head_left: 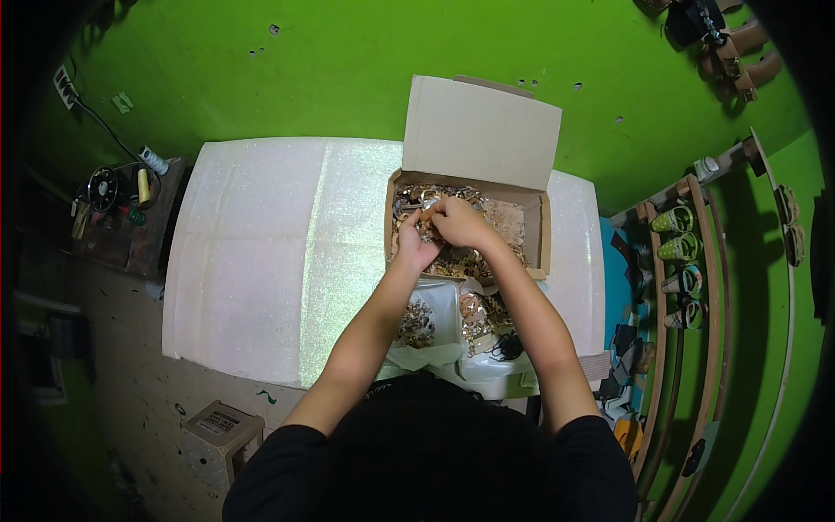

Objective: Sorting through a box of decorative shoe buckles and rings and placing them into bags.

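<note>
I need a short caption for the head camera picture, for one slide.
Both hands, left hand and right hand, pick through small metal pieces in an open cardboard box on a white table.

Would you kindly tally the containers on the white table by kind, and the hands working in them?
Cardboard box, lid open, holding small metal pieces: 1
White trays with similar pieces: 2
Hands in the box, left hand and right hand: 2
Total: 5

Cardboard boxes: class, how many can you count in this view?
2: an open cardboard box on the white table under both hands, and a small closed box on the floor lower left; others may be hidden.
</note>
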A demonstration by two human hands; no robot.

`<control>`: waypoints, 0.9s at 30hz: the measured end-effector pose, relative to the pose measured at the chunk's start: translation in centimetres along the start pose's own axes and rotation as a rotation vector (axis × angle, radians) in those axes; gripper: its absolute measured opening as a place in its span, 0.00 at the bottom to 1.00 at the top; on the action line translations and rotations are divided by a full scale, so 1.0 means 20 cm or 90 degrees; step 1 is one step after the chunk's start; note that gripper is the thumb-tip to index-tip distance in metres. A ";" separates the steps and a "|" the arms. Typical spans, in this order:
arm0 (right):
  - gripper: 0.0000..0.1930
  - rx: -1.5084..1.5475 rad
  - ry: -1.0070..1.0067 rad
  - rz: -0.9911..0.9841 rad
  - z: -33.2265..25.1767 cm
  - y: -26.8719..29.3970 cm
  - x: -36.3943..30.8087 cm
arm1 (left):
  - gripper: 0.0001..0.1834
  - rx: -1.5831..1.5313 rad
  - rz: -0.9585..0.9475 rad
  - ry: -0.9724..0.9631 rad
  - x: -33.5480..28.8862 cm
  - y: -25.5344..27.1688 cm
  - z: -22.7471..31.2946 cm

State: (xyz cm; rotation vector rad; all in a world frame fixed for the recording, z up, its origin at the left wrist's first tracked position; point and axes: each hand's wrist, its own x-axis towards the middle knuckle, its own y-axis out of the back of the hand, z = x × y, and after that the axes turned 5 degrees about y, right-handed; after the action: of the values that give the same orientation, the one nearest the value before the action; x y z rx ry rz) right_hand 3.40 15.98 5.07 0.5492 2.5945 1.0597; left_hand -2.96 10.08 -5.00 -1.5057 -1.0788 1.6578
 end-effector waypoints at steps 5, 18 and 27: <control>0.13 0.010 0.020 -0.044 -0.05 0.02 -0.02 | 0.14 -0.016 -0.054 0.013 0.03 0.06 0.04; 0.10 0.120 0.011 0.340 0.17 0.13 -0.08 | 0.23 -0.011 -0.146 -0.007 -0.04 -0.06 0.00; 0.07 0.125 -0.024 0.332 0.22 0.09 -0.10 | 0.24 -0.004 -0.140 -0.018 -0.05 -0.05 0.00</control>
State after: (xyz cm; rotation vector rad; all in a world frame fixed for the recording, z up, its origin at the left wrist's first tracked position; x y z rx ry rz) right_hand 7.34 18.94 3.58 1.3317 2.5995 0.9152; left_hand -2.89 9.66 -3.65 -1.3190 -1.2186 1.5278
